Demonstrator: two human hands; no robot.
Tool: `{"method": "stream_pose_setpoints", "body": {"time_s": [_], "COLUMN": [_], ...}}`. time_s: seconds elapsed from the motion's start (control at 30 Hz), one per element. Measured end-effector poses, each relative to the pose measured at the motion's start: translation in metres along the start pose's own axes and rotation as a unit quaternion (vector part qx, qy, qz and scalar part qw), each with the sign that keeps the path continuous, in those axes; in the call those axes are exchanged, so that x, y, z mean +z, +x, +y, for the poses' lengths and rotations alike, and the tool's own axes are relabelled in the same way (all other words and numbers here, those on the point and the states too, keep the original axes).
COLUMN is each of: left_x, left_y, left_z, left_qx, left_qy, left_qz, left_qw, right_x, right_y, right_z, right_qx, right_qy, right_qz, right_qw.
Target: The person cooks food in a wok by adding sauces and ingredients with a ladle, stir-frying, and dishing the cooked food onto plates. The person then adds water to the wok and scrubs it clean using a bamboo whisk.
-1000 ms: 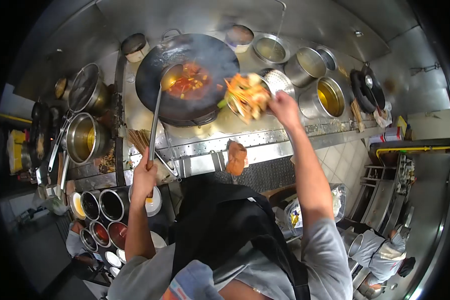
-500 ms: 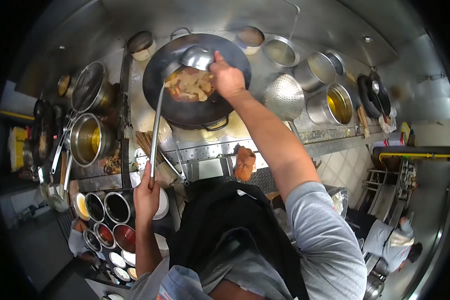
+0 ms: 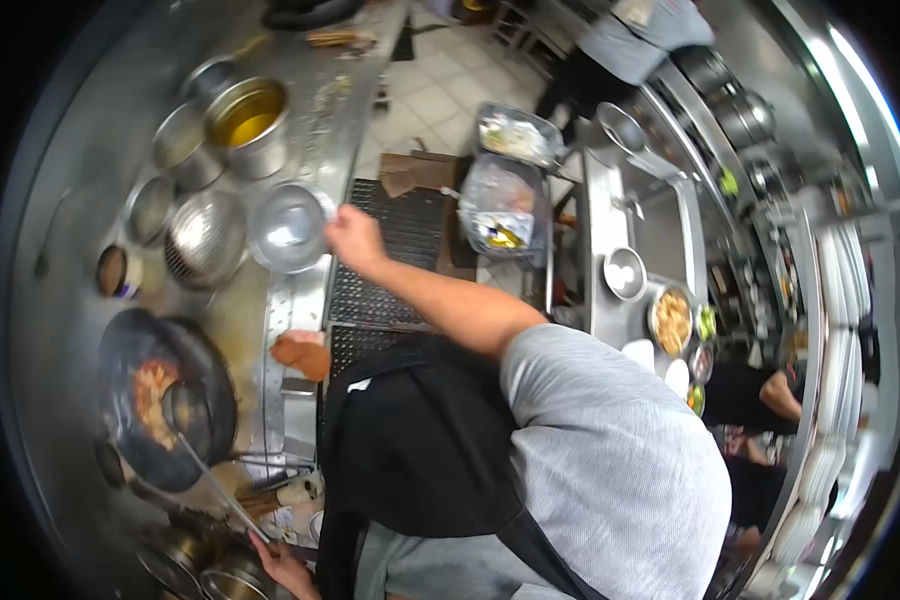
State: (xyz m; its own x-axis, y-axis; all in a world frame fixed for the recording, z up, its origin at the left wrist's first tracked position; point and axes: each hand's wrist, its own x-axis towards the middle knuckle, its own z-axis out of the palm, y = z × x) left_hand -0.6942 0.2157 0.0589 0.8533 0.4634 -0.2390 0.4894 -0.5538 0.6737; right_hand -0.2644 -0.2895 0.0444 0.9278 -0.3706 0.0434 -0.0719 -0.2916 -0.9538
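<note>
Bowl (image 3: 288, 228) now off wok (image 3: 202, 352), in R hand (image 3: 356, 240) nr ctr edge (image 3: 358, 130).

Food (image 3: 152, 385) in wok (image 3: 120, 350) blurred, partly covered by ladle (image 3: 185, 410), left hand (image 3: 285, 569) cut near wrist by bottom edge, black pan (image 3: 310, 18) and one co-worker (image 3: 635, 45) cut by top edge, plastic bag (image 3: 492, 187) too blurred to tell its inside
</note>
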Motion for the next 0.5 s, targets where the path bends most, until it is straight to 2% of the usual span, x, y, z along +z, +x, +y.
{"method": "stream_pose_setpoints", "body": {"time_s": [0.03, 0.07, 0.1, 0.13, 0.17, 0.23, 0.27, 0.3, 0.33, 0.37, 0.4, 0.5], "left_x": [0.010, 0.019, 0.027, 0.032, 0.040, 0.055, 0.059, 0.062, 0.066, 0.066, 0.073, 0.088], "left_y": [0.005, 0.005, 0.018, 0.029, 0.038, 0.065, 0.067, 0.070, 0.074, 0.116, 0.107, 0.100], "left_z": [0.034, 0.074, 0.067, 0.066, 0.066, 0.047, 0.054, 0.066, 0.079, 0.005, 0.034, 0.074], "left_qx": [-0.042, -0.082, -0.040, -0.031, -0.022, 0.002, -0.016, -0.035, -0.052, 0.108, 0.033, -0.034], "left_qy": [0.005, 0.012, 0.076, 0.090, 0.102, 0.113, 0.091, 0.070, 0.049, 0.098, 0.080, 0.079], "left_qz": [0.014, 0.033, 0.035, 0.034, 0.035, 0.061, 0.062, 0.061, 0.059, 0.112, 0.079, 0.063], "left_qw": [0.999, 0.996, 0.996, 0.995, 0.994, 0.992, 0.994, 0.995, 0.996, 0.983, 0.993, 0.994], "right_x": [-0.058, -0.111, -0.174, -0.234, -0.292, -0.403, -0.448, -0.495, -0.521, -0.537, -0.552, -0.565], "right_y": [-0.008, -0.010, -0.026, -0.038, -0.057, -0.101, -0.122, -0.143, -0.163, -0.179, -0.193, -0.231], "right_z": [0.011, 0.059, 0.063, 0.093, 0.115, 0.146, 0.157, 0.186, 0.190, 0.186, 0.184, 0.194], "right_qx": [0.039, 0.073, 0.108, 0.059, 0.064, 0.136, 0.151, 0.180, 0.210, 0.263, 0.313, 0.305], "right_qy": [-0.024, -0.024, -0.045, -0.171, -0.177, -0.193, -0.237, -0.251, -0.199, -0.157, -0.114, -0.050], "right_qz": [0.064, 0.112, 0.172, 0.249, 0.314, 0.386, 0.431, 0.434, 0.472, 0.473, 0.471, 0.462], "right_qw": [0.997, 0.991, 0.978, 0.951, 0.931, 0.892, 0.858, 0.846, 0.833, 0.826, 0.817, 0.831]}}
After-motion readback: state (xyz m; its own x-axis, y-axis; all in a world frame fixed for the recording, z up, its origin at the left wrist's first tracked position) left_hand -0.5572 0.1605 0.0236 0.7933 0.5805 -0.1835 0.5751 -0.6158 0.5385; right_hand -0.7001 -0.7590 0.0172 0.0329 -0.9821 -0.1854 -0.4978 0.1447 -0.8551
